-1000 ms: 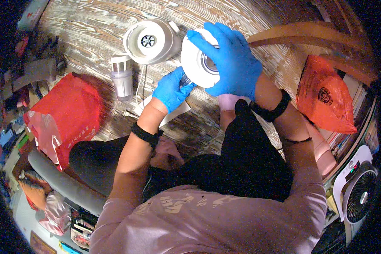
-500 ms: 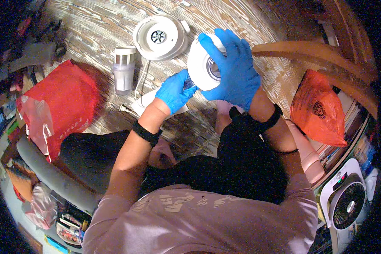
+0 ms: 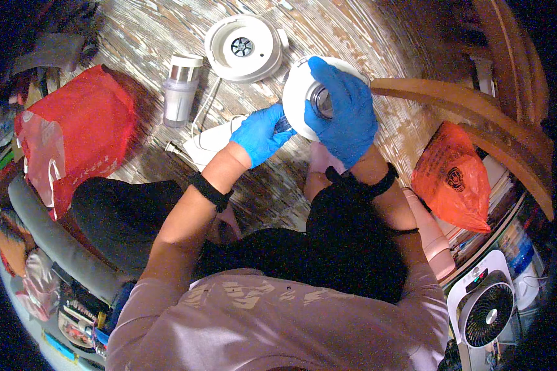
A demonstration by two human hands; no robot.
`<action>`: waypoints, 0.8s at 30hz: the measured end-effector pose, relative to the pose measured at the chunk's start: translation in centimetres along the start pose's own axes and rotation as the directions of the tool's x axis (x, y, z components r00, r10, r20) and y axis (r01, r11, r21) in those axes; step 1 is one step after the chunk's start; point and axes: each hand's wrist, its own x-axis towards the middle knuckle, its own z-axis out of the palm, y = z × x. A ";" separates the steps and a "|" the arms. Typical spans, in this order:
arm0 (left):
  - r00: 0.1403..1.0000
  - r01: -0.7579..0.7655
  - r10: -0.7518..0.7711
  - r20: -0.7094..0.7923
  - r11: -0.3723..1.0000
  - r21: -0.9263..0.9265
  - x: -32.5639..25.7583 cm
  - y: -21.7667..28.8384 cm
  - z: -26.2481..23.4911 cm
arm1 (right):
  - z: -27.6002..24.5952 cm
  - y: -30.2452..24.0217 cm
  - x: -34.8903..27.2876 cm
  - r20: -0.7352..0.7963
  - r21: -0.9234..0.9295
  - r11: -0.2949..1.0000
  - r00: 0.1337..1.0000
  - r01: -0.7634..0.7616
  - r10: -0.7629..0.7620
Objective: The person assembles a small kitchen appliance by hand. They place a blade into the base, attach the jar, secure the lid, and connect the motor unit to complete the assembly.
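Between my gloved hands is a white round blender part (image 3: 298, 93) with a ringed, shiny opening in its middle, tilted up off the floor. My right hand (image 3: 346, 114), in a blue glove, grips it from the right, with the fingers spread over its face and the thumb along the lower rim. My left hand (image 3: 263, 136), also gloved in blue, is closed at its lower left edge on a small clear, dark-looking piece (image 3: 283, 125); whether that piece belongs to the white part I cannot tell. Just beyond stands a white blender base (image 3: 244, 48) with a black drive gear in its centre.
A clear cup with a white top (image 3: 181, 91) stands left of the base. A white cord and flat white piece (image 3: 213, 147) lie nearby. To the left is a red bag (image 3: 83, 130); to the right, an orange bag (image 3: 455, 176), curved wooden legs (image 3: 427, 86) and a fan (image 3: 486, 312).
The whole view has shifted slightly. My right hand has drawn its fingers in a little over the white part, and both hands keep hold.
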 end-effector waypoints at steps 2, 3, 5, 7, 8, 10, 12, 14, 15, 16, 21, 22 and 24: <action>0.999 -0.027 0.031 -0.031 0.991 0.129 -0.1 0.0 0.1 | 0.3 -0.2 -0.2 -0.031 0.007 0.999 0.999 -0.041 0.041; 1.000 -0.007 0.010 -0.029 0.994 0.108 -0.1 0.0 0.2 | 0.4 -0.4 -0.3 -0.022 0.034 0.996 0.996 -0.084 0.084; 0.999 0.042 -0.040 -0.022 0.997 0.068 -0.1 0.0 0.2 | 0.4 -0.5 -0.4 -0.034 0.060 0.991 0.992 -0.120 0.123; 0.999 0.007 -0.003 -0.035 0.994 0.109 -0.1 0.1 0.2 | 0.5 -0.5 -0.4 -0.071 0.061 0.993 0.992 -0.099 0.103; 0.999 0.013 -0.008 -0.034 0.992 0.128 -0.1 0.1 0.2 | 0.7 -0.5 -0.5 -0.102 0.038 0.995 0.990 -0.094 0.097; 0.999 0.024 -0.022 -0.026 0.996 0.091 -0.1 0.3 0.1 | 0.9 -0.4 -0.5 -0.144 -0.010 0.998 0.988 -0.061 0.059; 0.999 0.028 -0.027 -0.018 0.997 0.077 0.0 0.4 0.1 | 1.1 -0.5 -0.6 -0.132 0.063 0.995 0.987 -0.083 0.090; 1.000 0.010 -0.009 -0.013 0.997 0.083 0.0 0.4 0.0 | 0.9 -0.4 -0.5 -0.079 0.107 0.987 0.988 -0.124 0.132; 1.000 0.015 -0.014 -0.010 0.993 0.113 0.0 0.4 0.0 | 0.6 -0.4 -0.4 -0.038 0.116 0.981 0.986 -0.155 0.161; 1.000 0.019 -0.019 -0.005 0.989 0.144 0.0 0.3 0.0 | 0.1 -0.4 -0.5 -0.002 0.122 0.979 0.986 -0.164 0.165; 0.994 0.105 -0.108 0.018 0.989 0.107 0.2 0.2 -0.2 | -4.5 1.2 -0.7 0.073 0.586 0.775 0.968 -0.236 0.240; 0.992 0.123 -0.127 0.021 0.983 0.135 0.2 0.3 -0.2 | -5.4 1.5 -1.2 0.102 0.521 0.811 0.962 -0.268 0.252; 0.985 0.161 -0.170 0.031 0.967 0.197 0.3 0.7 -0.3 | -5.3 2.0 -1.9 0.138 0.307 0.928 0.974 -0.213 0.178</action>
